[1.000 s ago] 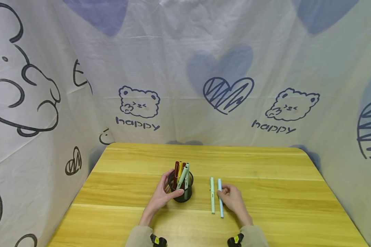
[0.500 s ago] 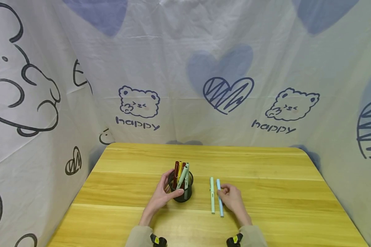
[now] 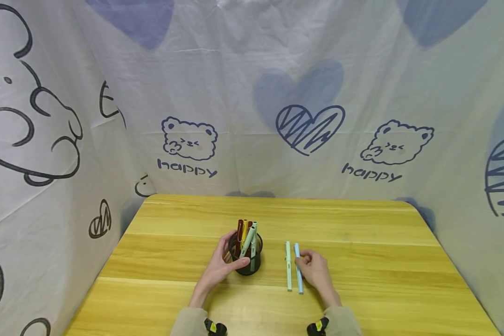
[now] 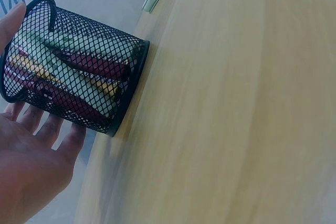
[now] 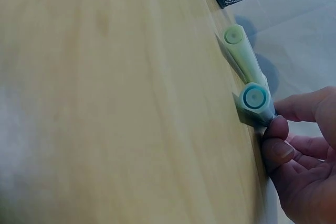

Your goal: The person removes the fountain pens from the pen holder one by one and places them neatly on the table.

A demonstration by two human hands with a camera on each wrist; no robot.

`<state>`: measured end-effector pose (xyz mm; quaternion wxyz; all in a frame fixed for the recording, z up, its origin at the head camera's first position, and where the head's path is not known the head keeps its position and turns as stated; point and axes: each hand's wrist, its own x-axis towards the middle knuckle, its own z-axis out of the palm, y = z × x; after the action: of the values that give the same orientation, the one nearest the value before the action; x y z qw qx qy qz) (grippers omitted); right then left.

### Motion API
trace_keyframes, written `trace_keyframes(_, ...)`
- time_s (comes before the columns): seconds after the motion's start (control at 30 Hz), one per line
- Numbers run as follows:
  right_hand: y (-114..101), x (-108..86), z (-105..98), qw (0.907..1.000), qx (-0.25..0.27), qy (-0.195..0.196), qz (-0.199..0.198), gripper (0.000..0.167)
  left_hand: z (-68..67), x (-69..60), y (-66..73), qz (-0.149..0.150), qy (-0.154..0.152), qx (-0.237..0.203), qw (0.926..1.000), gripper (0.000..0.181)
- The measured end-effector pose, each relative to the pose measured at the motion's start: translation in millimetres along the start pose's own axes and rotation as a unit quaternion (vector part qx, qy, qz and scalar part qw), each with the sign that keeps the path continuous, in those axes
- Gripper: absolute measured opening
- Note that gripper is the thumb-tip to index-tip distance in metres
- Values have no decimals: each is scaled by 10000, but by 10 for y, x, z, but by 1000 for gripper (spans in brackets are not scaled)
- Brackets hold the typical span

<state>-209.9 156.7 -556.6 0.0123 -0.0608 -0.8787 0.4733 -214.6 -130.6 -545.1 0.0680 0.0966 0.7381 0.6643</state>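
Creased whitish cloth hangs round me on three sides, printed with blue hearts and line-drawn bears over the word "happy". Before it spreads my table, its yellow wood-grain top striped with long, smooth streaks and rounded at the far corners. Beige sleeves cover my forearms, with a small black device marked in yellow at each wrist.

My left hand wraps the mesh cup, thumb across the near side, fingers round the far one. The cup stands upright on the wood, left of the loose pens: a dark cylinder of fine wire woven into diamond-shaped holes, with a solid rim and base.

My right hand pinches the light blue pen between thumb and forefinger, the other fingers folded in behind. It is a slim, straight barrel — its near end round, a deeper blue ring about a pale centre. Whether it touches the wood along its length I cannot tell. Just beside it, on the cup's side, lies the pale green pen, equally slim, with a clip along it.

Inside the cup, glossy capped pens lean together: dark red pens, yellow and pale green ones — the greens tilted across one another.
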Motion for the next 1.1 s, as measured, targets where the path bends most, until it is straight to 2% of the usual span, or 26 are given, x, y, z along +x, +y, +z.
trace_keyframes(0.63, 32, 19, 15, 9998, -71, 77, -163, 25, 8, 7, 3, 17, 9, -71, 10000, 88)
trace_keyframes(1.1, 27, 25, 15, 9998, -137, 119, -127, 25, 6, 11, -10, 43, -6, -107, 9999, 88)
